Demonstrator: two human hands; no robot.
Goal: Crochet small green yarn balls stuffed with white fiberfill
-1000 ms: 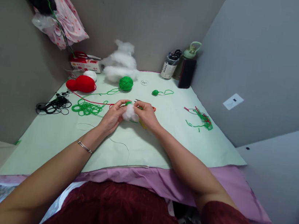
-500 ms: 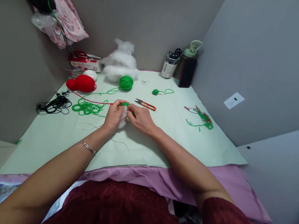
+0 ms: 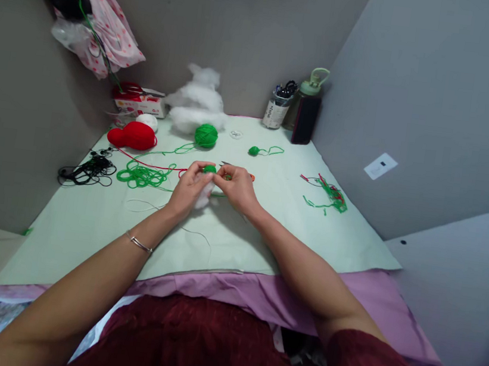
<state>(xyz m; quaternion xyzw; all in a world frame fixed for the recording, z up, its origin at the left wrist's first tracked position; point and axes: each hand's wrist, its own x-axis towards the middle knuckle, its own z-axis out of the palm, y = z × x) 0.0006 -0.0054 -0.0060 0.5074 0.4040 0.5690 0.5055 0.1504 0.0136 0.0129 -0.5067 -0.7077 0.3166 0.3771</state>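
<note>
My left hand (image 3: pixel 188 189) is closed around a small green yarn piece (image 3: pixel 209 169) and a tuft of white stuffing (image 3: pixel 203 197) that hangs below it. Close against it, my right hand (image 3: pixel 238 189) pinches at the same green piece with thumb and forefinger. What lies between these fingertips is too small to make out. Orange-handled thread snips (image 3: pixel 252 178) lie just behind my right hand, mostly covered by it. Left of my hands, a loose heap of green yarn (image 3: pixel 144 174) rests on the table, with a red strand running past it.
Further back are a green yarn ball (image 3: pixel 206 135), red yarn (image 3: pixel 133 135), a stuffing pile (image 3: pixel 198 102) and a small green piece (image 3: pixel 254 150). Black yarn (image 3: pixel 88 168) lies left, yarn scraps (image 3: pixel 333 194) right. A pen holder (image 3: pixel 276 112), bottle (image 3: pixel 314 84) and phone (image 3: pixel 306 119) stand behind.
Both hands have shifted slightly to the right with the green piece and stuffing. My right hand has risen a little and now covers most of the snips.
</note>
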